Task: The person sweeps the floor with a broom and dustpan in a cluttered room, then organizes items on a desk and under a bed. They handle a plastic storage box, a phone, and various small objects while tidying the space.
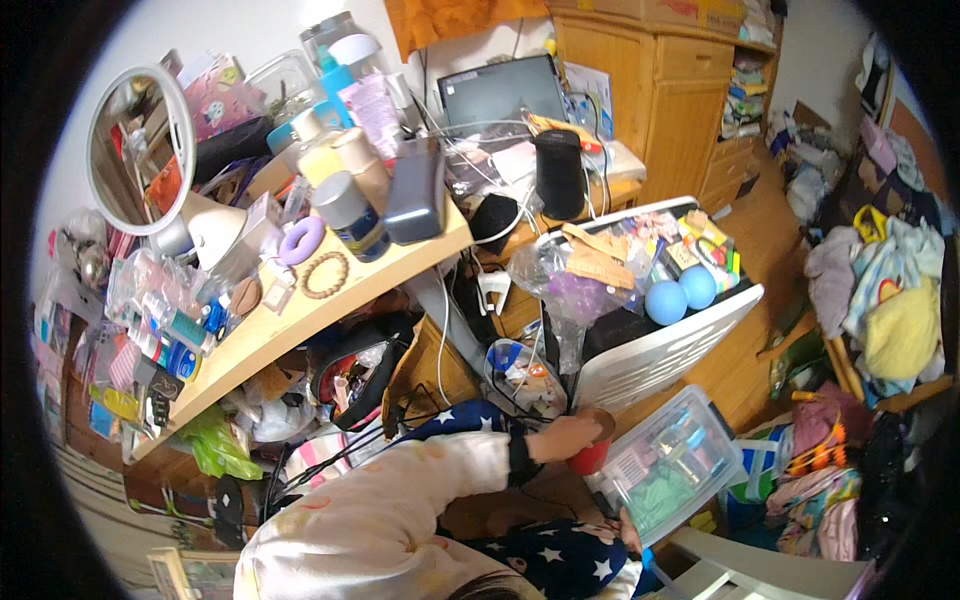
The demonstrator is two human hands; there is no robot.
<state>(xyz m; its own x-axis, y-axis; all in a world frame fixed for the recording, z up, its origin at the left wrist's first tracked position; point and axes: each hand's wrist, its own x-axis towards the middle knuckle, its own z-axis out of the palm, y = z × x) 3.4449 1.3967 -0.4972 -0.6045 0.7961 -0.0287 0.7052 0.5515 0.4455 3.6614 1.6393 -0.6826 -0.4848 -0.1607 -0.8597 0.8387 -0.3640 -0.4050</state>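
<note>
My left hand (566, 439) grips a red cylindrical container (591, 454) whose round end is brownish. Beside it lies a clear plastic storage box (667, 465) holding green fabric and small packages. At the box's near left edge is my right hand (630, 531), only partly in view; its fingers lie against the box wall and their grip cannot be made out. Just above my left hand stands a clear bin (559, 395) with packets and wrappers in it.
A white slatted crate (667, 352) with two blue balls (666, 302) on top stands ahead. The crowded wooden desk (330, 322) fills the left, with a round mirror (141, 150). Clothes (900, 330) are heaped at right. A pale chair (757, 570) is at lower right.
</note>
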